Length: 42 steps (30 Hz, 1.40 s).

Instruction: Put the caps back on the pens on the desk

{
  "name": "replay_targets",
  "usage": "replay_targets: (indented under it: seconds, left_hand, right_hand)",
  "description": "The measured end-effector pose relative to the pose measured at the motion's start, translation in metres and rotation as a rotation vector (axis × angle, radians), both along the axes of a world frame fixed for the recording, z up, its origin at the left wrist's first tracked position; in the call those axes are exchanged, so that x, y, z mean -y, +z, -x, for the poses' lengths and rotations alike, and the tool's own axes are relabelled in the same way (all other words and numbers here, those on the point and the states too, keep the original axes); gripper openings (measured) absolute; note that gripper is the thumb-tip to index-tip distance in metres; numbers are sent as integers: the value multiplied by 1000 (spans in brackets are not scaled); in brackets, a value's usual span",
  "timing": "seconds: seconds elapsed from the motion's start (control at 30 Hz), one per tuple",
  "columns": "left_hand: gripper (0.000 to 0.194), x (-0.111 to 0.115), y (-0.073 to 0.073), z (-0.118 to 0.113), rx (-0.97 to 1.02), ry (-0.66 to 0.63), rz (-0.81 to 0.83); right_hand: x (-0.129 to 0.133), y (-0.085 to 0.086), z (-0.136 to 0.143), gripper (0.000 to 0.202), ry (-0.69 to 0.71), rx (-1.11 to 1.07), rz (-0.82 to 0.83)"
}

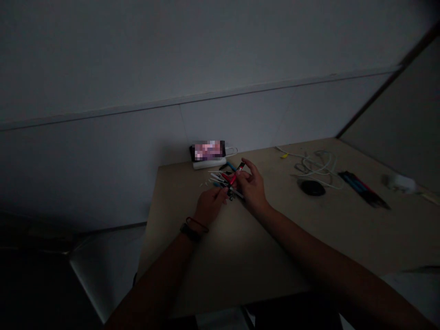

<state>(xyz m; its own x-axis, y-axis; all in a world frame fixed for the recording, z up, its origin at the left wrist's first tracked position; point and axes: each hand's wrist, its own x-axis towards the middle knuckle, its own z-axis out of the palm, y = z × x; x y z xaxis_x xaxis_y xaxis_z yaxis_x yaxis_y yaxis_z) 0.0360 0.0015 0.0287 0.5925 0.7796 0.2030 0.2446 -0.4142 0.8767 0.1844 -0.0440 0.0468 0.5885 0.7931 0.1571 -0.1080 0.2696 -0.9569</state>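
Both my hands are above the table around a slim red pen-like object (233, 179) with dark ends. Its exact kind is hard to make out in the dim light. My right hand (251, 185) pinches its middle and upper part, the index finger stretched toward the upper dark end. At the lower end, the fingers of my left hand (209, 204) are closed on it. A jumble of small thin items, white, blue and dark, lies behind and beneath the fingers, partly hidden by them.
A lit phone (208, 151) leans at the wall on a white block (209, 163), a white cable at its side. Rightward lie a tangled white cable (318, 165), a black computer mouse (312, 187), a dark slim bundle (363, 189) and a white plug adapter (401, 183).
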Motion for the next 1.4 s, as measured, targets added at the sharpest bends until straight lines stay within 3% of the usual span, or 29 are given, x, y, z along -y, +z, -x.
replay_targets:
  seconds: [0.17, 0.33, 0.43, 0.6, 0.73, 0.93, 1.07, 1.2, 1.4]
  left_hand:
    - [45, 1, 2, 0, -23, -5, -13]
    - [50, 0, -2, -1, 76, 29, 48]
    - [49, -1, -7, -2, 195, 41, 121]
    - [48, -3, -9, -2, 188, 25, 132]
    - [46, -4, -11, -2, 179, 26, 134]
    - [46, -5, -14, -5, 217, 30, 121]
    - [44, -3, -8, -4, 225, 42, 137]
    - [43, -1, -6, -4, 270, 56, 149]
    - [44, -3, -9, -6, 280, 72, 146]
  right_hand:
    - [0, 0, -1, 67, 3, 49, -7]
    - [-4, -4, -7, 83, -9, 21, 5]
    - [-9, -5, -24, 83, -141, 12, -22]
    - [-15, -11, -68, 60, -458, 15, -37]
    - [-17, -23, -92, 51, -555, 59, 27]
    - [-16, -31, -96, 32, -491, 431, 138]
    - [-19, -30, -101, 41, -440, 343, 225]
    - [-25, -18, -114, 38, -363, 275, 399]
    - [-40, 5, -132, 22, -160, 463, 597]
